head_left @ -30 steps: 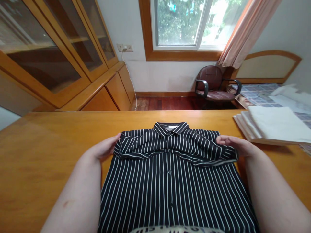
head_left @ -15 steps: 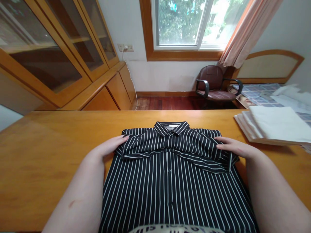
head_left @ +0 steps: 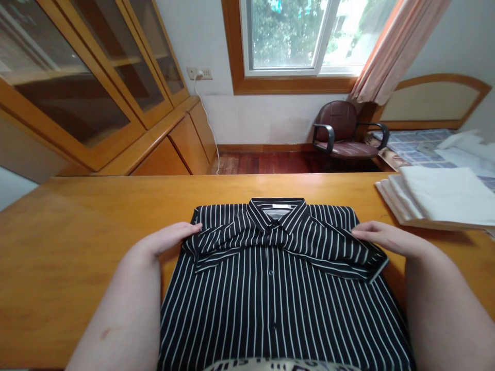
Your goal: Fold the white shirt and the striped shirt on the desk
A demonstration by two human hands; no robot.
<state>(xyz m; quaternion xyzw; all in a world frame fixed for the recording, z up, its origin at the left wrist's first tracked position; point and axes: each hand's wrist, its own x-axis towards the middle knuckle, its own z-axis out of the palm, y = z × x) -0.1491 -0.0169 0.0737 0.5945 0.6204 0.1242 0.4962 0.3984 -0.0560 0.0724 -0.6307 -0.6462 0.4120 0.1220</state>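
Observation:
A black shirt with thin white stripes lies front up on the wooden table, its collar toward the far edge. Its upper part is bunched in loose folds below the collar, and the short sleeves lie across the front. At the left side edge near the shoulder, my left hand pinches the cloth, thumb on top and the other fingers partly hidden. On the opposite side, my right hand grips the shirt's edge by the right sleeve between thumb and fingers. The shirt's lower end runs out of view toward me.
A stack of folded white cloths sits on the table at the right. Beyond the far edge are a brown armchair, a bed and a window. A glass-door cabinet stands at the left.
The collar and bunched upper folds have shifted slightly right and toward me, opening the collar more. My right hand has moved a little outward along the edge; my left hand is slightly nearer me.

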